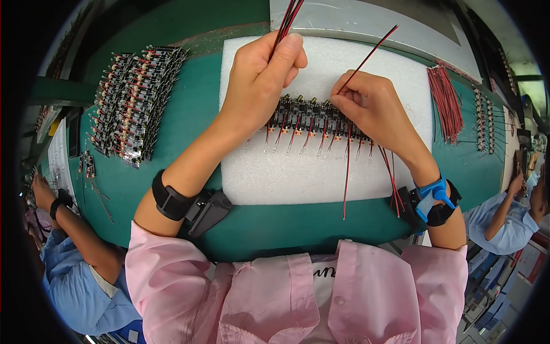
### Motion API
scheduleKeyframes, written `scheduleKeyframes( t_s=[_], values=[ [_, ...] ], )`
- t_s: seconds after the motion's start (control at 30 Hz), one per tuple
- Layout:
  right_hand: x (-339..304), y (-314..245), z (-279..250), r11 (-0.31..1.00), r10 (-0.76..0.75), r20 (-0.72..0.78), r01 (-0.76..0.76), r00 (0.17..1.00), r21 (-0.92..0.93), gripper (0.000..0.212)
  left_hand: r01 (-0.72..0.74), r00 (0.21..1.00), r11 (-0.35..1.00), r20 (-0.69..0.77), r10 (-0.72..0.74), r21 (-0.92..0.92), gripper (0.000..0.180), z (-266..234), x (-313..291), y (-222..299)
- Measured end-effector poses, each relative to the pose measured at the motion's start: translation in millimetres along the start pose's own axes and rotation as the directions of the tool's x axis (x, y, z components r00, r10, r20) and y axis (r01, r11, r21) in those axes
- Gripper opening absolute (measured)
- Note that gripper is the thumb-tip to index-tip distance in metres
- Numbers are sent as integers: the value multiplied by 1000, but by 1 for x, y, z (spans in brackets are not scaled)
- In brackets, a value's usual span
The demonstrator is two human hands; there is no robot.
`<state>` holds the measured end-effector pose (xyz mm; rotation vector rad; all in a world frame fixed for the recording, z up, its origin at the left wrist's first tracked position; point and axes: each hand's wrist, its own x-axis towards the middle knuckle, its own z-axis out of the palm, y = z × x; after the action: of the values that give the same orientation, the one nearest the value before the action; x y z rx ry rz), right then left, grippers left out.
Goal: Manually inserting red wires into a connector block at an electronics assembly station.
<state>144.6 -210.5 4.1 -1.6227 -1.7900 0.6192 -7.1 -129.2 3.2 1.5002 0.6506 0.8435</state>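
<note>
A green counter [196,103] carries everything, and on it lies a white foam pad [275,180]. Left of the pad is a large stack of populated circuit boards [140,103]. Across the middle of the pad runs a row of dark boards [303,120], with red and black leads pointing to the pad's near edge. The left hand [260,83] is above the pad's far left part, its fingers closed round a bundle of wires [289,20] that extends past the pad's far edge. The right hand [369,100] is above the pad's right half, fingertips pinching a thin red-and-black wire [375,49] that slants up past the far edge. Those fingers overlap the right end of the row; I cannot tell whether they touch it. Just beyond the pad's right edge lies a heap of red wires [446,106].
</note>
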Motion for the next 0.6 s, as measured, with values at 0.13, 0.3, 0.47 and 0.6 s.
scheduleKeyframes(
  t_s=[0.13,0.3,0.47,0.6],
  values=[
    [1,0,1,1000,16,5,-16,1000,-17,5,13,1000,1000,-5,-13,-13,32,-1,0,0],
    [1,1,1,998,36,2,-36,999,-51,5,8,1000,1000,-7,-9,-23,32,0,0,1],
    [1,1,1,999,34,6,-34,999,-34,5,8,1000,1000,-8,-8,-7,32,0,0,0],
    [0,0,1,999,45,3,-45,999,-15,6,10,1000,1000,-5,-10,0,32,0,0,1]
  ],
)
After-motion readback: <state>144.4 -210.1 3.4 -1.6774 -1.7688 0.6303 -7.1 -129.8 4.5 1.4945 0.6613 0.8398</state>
